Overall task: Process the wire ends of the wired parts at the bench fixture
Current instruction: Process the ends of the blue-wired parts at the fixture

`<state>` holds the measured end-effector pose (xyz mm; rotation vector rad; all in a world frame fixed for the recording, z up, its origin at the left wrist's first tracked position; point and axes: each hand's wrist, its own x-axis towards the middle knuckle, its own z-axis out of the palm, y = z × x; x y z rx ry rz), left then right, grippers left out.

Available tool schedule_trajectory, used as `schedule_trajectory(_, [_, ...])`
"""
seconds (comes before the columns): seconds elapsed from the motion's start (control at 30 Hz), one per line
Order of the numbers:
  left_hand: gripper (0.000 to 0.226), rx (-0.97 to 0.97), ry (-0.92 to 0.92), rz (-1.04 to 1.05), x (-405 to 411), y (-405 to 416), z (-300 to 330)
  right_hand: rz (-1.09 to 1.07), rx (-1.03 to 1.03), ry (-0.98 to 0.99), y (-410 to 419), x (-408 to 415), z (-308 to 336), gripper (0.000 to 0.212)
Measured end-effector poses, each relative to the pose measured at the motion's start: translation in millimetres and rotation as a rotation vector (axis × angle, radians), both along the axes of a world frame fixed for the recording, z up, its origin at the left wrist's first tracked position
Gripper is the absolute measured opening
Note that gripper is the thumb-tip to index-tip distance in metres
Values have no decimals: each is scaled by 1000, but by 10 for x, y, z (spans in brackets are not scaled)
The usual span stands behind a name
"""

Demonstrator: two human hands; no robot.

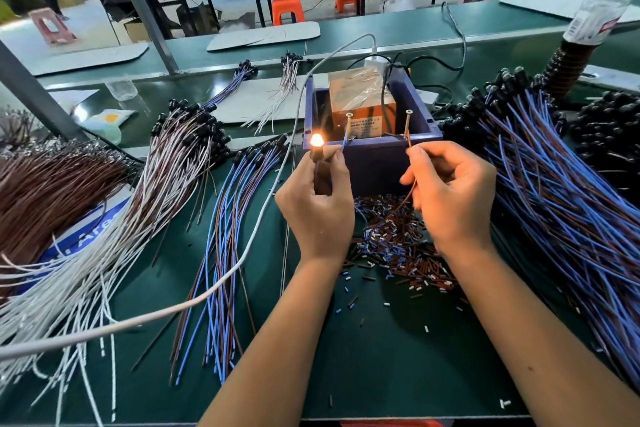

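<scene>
Fixture: blue box on the green bench, two upright screws at its front rim.
Left hand: fingers pinch a lit lamp part; its blue wire touches the left screw.
Right hand: fingertips pinch the brown wire against the right screw.
Surroundings: cut insulation bits between the wrists; wired parts piled at right.
</scene>
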<state>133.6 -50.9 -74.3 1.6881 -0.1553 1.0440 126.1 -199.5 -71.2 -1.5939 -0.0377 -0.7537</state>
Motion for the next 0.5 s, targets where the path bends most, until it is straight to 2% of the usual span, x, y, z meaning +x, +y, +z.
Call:
schedule_trajectory(0.33, [10, -41, -85, 81, -116, -73, 103, -38, 71, 8, -119, -56, 7, 18])
schedule_trajectory(0.4, [11, -100, -39, 37, -164, -209, 196, -84, 54, 9, -194, -79, 19, 18])
schedule_trajectory(0.5, [13, -221, 121, -157, -188, -532, 418, -182, 53, 22, -417, -152, 79, 18])
